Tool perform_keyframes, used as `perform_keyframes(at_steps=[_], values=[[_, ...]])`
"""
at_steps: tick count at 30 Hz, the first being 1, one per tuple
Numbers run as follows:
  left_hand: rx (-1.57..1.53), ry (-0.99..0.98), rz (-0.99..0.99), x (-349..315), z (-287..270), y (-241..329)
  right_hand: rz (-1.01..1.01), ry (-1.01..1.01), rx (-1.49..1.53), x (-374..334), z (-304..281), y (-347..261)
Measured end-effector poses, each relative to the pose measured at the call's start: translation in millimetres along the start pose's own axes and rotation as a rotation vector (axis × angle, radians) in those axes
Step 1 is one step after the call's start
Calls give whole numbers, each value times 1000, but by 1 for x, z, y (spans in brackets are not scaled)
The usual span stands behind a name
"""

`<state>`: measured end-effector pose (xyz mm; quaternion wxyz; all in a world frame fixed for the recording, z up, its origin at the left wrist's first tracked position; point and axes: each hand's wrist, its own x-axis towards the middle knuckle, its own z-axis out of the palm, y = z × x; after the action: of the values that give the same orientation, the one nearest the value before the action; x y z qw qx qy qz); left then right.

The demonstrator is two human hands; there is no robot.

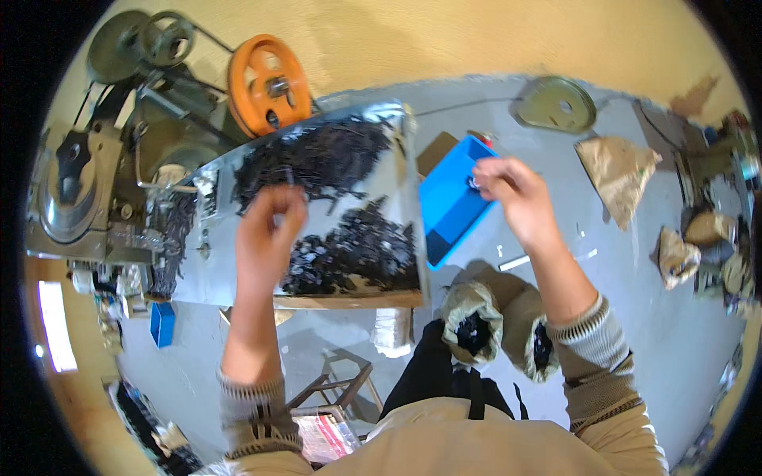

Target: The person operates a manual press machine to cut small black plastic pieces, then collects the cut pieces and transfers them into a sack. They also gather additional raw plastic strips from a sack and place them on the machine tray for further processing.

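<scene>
My left hand (272,226) is over the metal-topped table (218,238), slightly smeared by motion. Its fingers are curled together, and I cannot make out what is in them. Under and beyond it lies a heap of thin dark strips (317,159). To its right, a second heap of dark, shinier pieces (357,250) lies nearer to me. Above the rim of a blue plastic bin (452,202), my right hand (520,198) is closed in a pinch. Something small and whitish shows at its fingertips, too small to name.
A machine (103,182) with an orange pulley wheel (270,86) stands at the left. Two sacks (488,317) with dark contents stand by my legs. A wooden stool frame (337,385) is below the table. Brown paper (617,174) and a green metal cover (556,105) lie on the right.
</scene>
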<state>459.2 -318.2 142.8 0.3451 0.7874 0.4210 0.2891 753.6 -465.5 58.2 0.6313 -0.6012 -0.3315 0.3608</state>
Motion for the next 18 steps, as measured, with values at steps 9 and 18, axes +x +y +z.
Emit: perform_keyframes(at_steps=[9, 18], values=[[-114, -1343, -544, -295, 200, -45, 603, 712, 250, -331, -119, 211], [-105, -965, -1005, -400, 436, -258, 1071, 372, 522, -436, -32, 473]])
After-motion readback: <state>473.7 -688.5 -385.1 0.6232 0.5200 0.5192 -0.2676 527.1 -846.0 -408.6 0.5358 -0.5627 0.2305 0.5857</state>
